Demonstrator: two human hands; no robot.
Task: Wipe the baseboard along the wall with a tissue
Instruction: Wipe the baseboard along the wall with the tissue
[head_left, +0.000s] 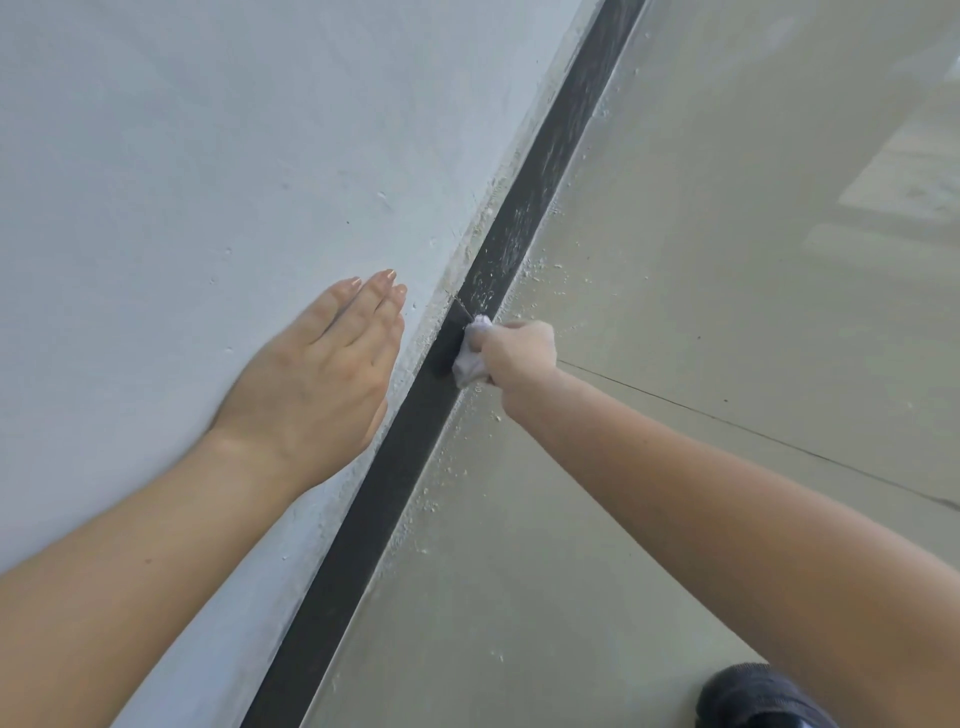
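Baseboard (415, 447), a dark strip between white wall (182, 156) and grey floor (675, 260), is cut off at both picture edges, and part is hidden behind the crumpled white tissue (470, 358). Pale specks are seen on it beyond the tissue. The tissue is pressed against the baseboard, clenched in the right hand (519, 356), whose fingertips are hidden. The left hand (322, 374) is laid flat on the wall beside the baseboard, fingers together.

Grey tiled floor (701, 364), white dust flecks (535, 267) near centre, dark shoe (758, 699) at five o'clock
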